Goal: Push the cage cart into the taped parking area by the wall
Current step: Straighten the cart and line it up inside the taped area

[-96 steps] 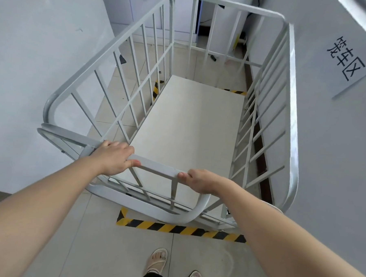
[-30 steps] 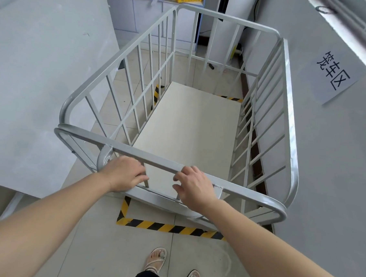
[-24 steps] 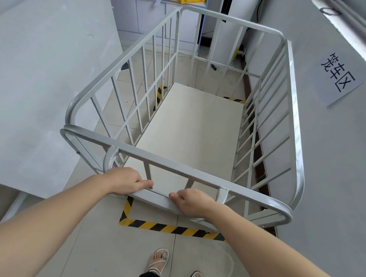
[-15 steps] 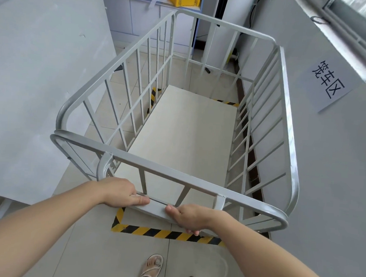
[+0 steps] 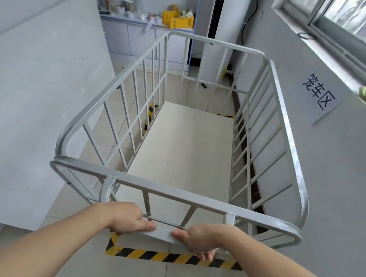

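Observation:
The grey metal cage cart (image 5: 283,114) with a pale floor board stands along the right wall. Yellow-black floor tape (image 5: 171,256) shows just in front of its near end, with more tape at its left side and far end. My left hand (image 5: 129,217) grips the low handle bar (image 5: 164,232) at the cart's near end. My right hand (image 5: 200,237) grips the same bar a little to the right, fingers curled under it. The cart's top rail runs above both hands.
A paper sign (image 5: 319,96) with black characters hangs on the right wall beside the cart. A large grey panel (image 5: 37,109) stands close on the left. A counter with a yellow crate (image 5: 177,19) is at the back. A window (image 5: 349,22) is upper right.
Both hands dropped from the cart's top rail to the lower handle bar. The cart stays over the taped rectangle by the wall, and my head has tilted up to show more of the room.

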